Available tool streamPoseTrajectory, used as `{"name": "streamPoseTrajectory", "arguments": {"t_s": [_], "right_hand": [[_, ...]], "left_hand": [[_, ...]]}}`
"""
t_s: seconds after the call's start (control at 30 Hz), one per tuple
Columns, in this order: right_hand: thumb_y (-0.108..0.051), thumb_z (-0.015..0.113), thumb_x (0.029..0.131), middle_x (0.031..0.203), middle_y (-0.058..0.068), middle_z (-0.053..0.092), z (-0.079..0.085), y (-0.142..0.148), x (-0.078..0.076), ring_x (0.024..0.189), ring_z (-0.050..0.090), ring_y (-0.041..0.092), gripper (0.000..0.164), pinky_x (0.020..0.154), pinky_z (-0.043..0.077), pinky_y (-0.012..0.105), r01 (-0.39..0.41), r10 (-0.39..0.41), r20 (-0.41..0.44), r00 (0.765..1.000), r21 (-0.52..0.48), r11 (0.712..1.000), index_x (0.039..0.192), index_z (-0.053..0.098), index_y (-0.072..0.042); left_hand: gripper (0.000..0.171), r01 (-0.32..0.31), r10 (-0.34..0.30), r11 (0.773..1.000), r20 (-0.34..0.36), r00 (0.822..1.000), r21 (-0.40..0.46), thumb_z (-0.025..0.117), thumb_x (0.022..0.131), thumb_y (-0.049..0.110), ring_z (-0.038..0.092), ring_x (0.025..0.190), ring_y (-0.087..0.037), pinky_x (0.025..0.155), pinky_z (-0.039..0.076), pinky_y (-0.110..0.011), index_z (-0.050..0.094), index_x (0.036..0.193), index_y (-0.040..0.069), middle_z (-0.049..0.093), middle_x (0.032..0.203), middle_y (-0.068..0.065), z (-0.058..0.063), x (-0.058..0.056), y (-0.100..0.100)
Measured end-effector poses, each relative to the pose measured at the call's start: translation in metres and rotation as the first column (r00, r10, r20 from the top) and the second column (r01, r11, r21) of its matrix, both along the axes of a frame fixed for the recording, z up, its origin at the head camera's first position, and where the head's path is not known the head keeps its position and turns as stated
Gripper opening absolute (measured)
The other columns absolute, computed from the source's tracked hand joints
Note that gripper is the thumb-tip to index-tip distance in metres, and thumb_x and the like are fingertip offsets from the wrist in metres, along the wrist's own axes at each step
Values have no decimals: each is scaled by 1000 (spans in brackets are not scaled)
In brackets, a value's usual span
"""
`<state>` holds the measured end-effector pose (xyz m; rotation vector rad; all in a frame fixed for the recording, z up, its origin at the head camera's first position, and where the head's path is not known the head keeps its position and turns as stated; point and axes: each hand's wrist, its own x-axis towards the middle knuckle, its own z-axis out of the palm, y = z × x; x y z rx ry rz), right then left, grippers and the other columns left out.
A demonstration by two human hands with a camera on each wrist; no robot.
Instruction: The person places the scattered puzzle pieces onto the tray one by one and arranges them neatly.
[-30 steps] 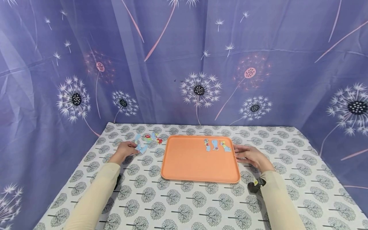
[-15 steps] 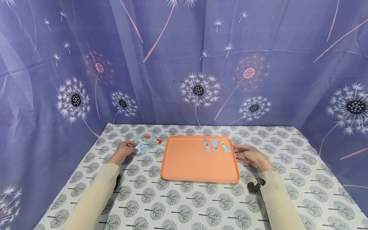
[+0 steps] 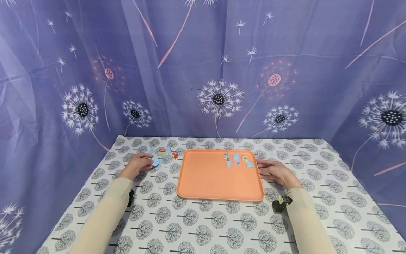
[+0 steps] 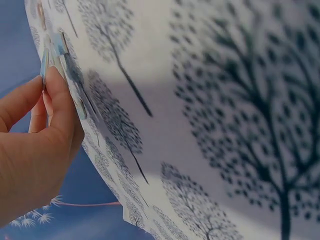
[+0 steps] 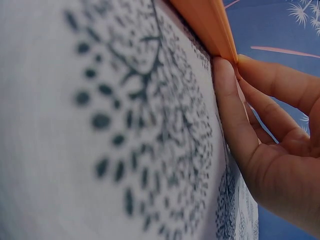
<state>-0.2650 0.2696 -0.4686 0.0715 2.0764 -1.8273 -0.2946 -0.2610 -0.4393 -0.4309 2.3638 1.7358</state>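
My left hand (image 3: 138, 165) pinches a thin light-blue puzzle piece (image 3: 155, 161) between thumb and fingers, just above the patterned cloth. Seen edge-on in the left wrist view, the piece (image 4: 45, 64) stands upright at the fingertips. Another light-blue piece (image 3: 158, 164) lies partly hidden under it. My right hand (image 3: 277, 173) holds the right rim of an orange tray (image 3: 219, 183); in the right wrist view, thumb and forefinger grip the tray's edge (image 5: 222, 42). Three picture pieces lie in a row at the tray's back right, the middle one (image 3: 236, 159) mostly light blue.
Several more pieces lie on the cloth beyond my left hand, among them a red-and-green one (image 3: 162, 152) and a red one (image 3: 174, 155). The tree-print tablecloth (image 3: 196, 229) covers the table. A purple dandelion curtain (image 3: 177, 88) stands behind and at both sides.
My left hand has lifted the light-blue piece slightly and tilted it up off the piece beside it. The right hand and the tray stay in place.
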Motion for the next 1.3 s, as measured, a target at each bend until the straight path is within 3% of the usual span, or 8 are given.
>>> {"name": "streamPoseTrajectory", "arguments": {"t_s": [0.37, 0.63, 0.97, 1.3], "right_hand": [[3, 59, 91, 138, 28, 45, 0, 0, 1, 93, 67, 16, 62, 89, 57, 33, 1, -1, -1, 1000, -7, 1000, 147, 31, 5], [3, 59, 91, 140, 29, 43, 1, -1, 1, 94, 67, 17, 63, 90, 57, 33, -4, 4, 7, 1000, -14, 1000, 147, 30, 4], [5, 59, 90, 139, 29, 43, 2, -1, 1, 93, 67, 17, 63, 89, 57, 33, -2, 2, 2, 1000, -17, 1000, 147, 31, 5], [3, 60, 91, 141, 28, 42, 2, -1, 0, 94, 67, 16, 63, 90, 56, 33, -7, 7, 13, 1000, -5, 1000, 148, 30, 3]], "left_hand": [[45, 39, -38, 985, -9, 999, 169, 59, 90, -7, 65, 76, -13, 88, 57, -30, 46, 134, -11, 55, 102, -14, 4, -7, 21], [44, 47, -50, 981, 16, 999, 190, 58, 92, -6, 66, 79, -12, 91, 56, -31, 48, 135, -8, 47, 133, -24, 5, -14, 39], [43, 76, -76, 966, -11, 997, 247, 60, 90, -8, 66, 78, -15, 93, 54, -31, 49, 131, -12, 55, 109, -16, 6, -24, 63], [37, 84, -83, 963, -15, 996, 256, 64, 88, -6, 69, 84, -20, 97, 52, -36, 57, 125, -9, 58, 111, -18, 13, -29, 94]]}}
